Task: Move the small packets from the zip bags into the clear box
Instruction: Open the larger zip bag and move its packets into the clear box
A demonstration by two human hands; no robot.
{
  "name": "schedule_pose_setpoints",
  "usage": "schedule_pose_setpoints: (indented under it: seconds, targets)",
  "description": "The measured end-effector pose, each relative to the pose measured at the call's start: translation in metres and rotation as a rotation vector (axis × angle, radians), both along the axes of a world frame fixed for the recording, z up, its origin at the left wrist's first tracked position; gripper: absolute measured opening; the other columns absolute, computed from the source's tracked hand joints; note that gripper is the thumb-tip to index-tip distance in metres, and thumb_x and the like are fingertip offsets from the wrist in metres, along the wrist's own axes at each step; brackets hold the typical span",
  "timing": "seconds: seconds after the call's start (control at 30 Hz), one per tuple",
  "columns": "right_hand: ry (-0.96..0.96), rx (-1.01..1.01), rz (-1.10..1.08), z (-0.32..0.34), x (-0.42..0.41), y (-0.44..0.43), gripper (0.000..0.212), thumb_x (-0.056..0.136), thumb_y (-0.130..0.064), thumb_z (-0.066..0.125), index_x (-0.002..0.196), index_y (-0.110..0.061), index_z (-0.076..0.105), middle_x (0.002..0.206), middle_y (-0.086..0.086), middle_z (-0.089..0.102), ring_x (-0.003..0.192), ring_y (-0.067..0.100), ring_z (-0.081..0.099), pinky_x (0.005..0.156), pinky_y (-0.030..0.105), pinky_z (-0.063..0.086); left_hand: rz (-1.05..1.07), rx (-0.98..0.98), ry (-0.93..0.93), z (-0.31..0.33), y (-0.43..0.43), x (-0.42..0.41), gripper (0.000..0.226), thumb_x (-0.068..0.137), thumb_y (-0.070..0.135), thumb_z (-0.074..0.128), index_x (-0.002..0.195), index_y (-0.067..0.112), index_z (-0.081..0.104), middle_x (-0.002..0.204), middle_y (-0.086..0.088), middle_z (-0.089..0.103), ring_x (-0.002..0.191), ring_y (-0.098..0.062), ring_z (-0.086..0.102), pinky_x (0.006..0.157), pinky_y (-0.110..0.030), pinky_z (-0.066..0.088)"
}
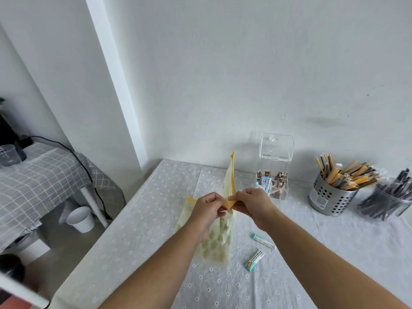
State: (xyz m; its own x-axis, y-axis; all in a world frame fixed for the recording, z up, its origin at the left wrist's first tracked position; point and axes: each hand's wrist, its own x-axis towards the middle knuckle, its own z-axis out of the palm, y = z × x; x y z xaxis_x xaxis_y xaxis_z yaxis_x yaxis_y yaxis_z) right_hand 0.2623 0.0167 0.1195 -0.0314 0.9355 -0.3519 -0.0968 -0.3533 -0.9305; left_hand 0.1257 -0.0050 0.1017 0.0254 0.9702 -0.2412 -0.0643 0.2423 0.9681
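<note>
1. My left hand [207,208] and right hand [254,204] both pinch the yellow zip strip of the frosted, star-printed zip bag [219,239].
2. The clear acrylic box [275,175], lid raised and packets inside, stands at one o'clock from the bag.
3. Two teal-and-white small packets [254,259] lie on the white dotted tablecloth [138,230] at four o'clock.

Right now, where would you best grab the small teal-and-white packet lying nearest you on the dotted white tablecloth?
Pinch the small teal-and-white packet across its narrow middle, coming down from above. It lies flat and slanted on the dotted white tablecloth, long and thin, so thumb and finger probably fit best on its two long edges.
</note>
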Motion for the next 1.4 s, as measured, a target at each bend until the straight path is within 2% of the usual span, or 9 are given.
schedule_pose_setpoints:
  seconds: [0.1, 0.27, 0.37, 0.63, 0.73, 0.93, 1.2, 1.3, 1.4]
  targets:
    - [-0.015, 0.004, 0.003, -0.002, -0.001, 0.001, 0.011, 0.082, 0.007, 0.059, 0.076, -0.001, 0.055, 0.062, 0.014, 0.066, 0.056, 0.024, 0.068, 0.061, 0.025, 0.061, -0.001, -0.013, 0.043, -0.001, 0.0, 0.001, 0.03, 0.093, 0.008, 0.052, 0.064, 0.015, 0.055, 0.072, -0.007, 0.062, 0.073, -0.019, 0.058, 0.067, -0.024, 0.048]
    - [-0.122, 0.022, 0.101, -0.001, 0.001, 0.0, 0.017, 0.084, -0.002, 0.06, 0.068, -0.002, 0.055, 0.068, 0.016, 0.06, 0.063, 0.025, 0.062, 0.065, 0.029, 0.058, -0.187, 0.13, 0.354, 0.007, -0.002, -0.003, 0.026, 0.095, 0.017, 0.052, 0.069, 0.022, 0.053, 0.08, 0.003, 0.066, 0.078, -0.012, 0.06, 0.075, -0.026, 0.046]
    - [-0.197, 0.076, 0.155, -0.001, 0.002, 0.0, 0.018, 0.086, -0.007, 0.066, 0.069, -0.003, 0.06, 0.063, 0.01, 0.059, 0.055, 0.016, 0.054, 0.057, 0.023, 0.05, -0.212, 0.121, 0.393, 0.01, -0.005, -0.004, 0.022, 0.091, 0.018, 0.054, 0.069, 0.021, 0.057, 0.077, 0.002, 0.068, 0.075, -0.011, 0.063, 0.075, -0.028, 0.046]
    - [-0.163, 0.098, 0.18, -0.002, 0.002, -0.007, 0.019, 0.089, -0.002, 0.061, 0.07, 0.001, 0.058, 0.064, 0.013, 0.061, 0.058, 0.021, 0.061, 0.059, 0.023, 0.058, -0.18, 0.102, 0.464, 0.007, -0.004, -0.002, 0.021, 0.092, 0.027, 0.054, 0.076, 0.013, 0.059, 0.077, -0.003, 0.069, 0.063, -0.008, 0.067, 0.071, -0.03, 0.048]
    - [-0.133, 0.087, 0.169, -0.001, 0.001, -0.007, 0.024, 0.09, 0.0, 0.058, 0.066, -0.002, 0.054, 0.067, 0.016, 0.061, 0.06, 0.02, 0.063, 0.062, 0.021, 0.059, -0.151, 0.126, 0.42, 0.004, -0.004, -0.001, 0.025, 0.094, 0.021, 0.052, 0.071, 0.016, 0.058, 0.074, -0.001, 0.067, 0.065, -0.01, 0.064, 0.072, -0.032, 0.049]
    - [0.097, -0.025, -0.011, 0.001, 0.005, -0.003, 0.017, 0.091, 0.004, 0.049, 0.074, 0.003, 0.052, 0.073, 0.016, 0.063, 0.065, 0.023, 0.064, 0.063, 0.026, 0.06, 0.039, 0.032, 0.044, 0.005, -0.003, -0.008, 0.034, 0.096, 0.007, 0.044, 0.064, 0.017, 0.05, 0.075, -0.005, 0.066, 0.072, -0.017, 0.063, 0.066, -0.025, 0.044]
    - [-0.408, 0.154, 0.088, 0.002, 0.008, 0.0, 0.011, 0.081, -0.01, 0.065, 0.09, -0.006, 0.061, 0.073, 0.008, 0.067, 0.064, 0.021, 0.066, 0.061, 0.031, 0.058, -0.254, 0.155, 0.503, 0.013, -0.01, -0.006, 0.025, 0.096, 0.021, 0.05, 0.071, 0.017, 0.054, 0.084, 0.0, 0.067, 0.079, -0.005, 0.065, 0.083, -0.031, 0.05]
    - [-0.429, 0.222, 0.116, 0.008, 0.006, 0.003, 0.008, 0.083, -0.009, 0.068, 0.085, -0.002, 0.065, 0.067, 0.01, 0.067, 0.056, 0.018, 0.064, 0.061, 0.032, 0.057, -0.292, 0.155, 0.524, 0.014, -0.014, -0.006, 0.022, 0.094, 0.021, 0.053, 0.077, 0.008, 0.057, 0.084, -0.001, 0.068, 0.073, 0.002, 0.064, 0.081, -0.03, 0.049]
    - [-0.369, 0.236, 0.135, 0.012, 0.005, 0.002, 0.012, 0.085, -0.005, 0.066, 0.079, 0.006, 0.066, 0.064, 0.015, 0.066, 0.052, 0.018, 0.064, 0.057, 0.03, 0.057, -0.232, 0.149, 0.541, 0.018, -0.016, -0.012, 0.02, 0.087, 0.017, 0.056, 0.07, 0.006, 0.057, 0.078, -0.006, 0.07, 0.071, -0.004, 0.067, 0.073, -0.027, 0.048]
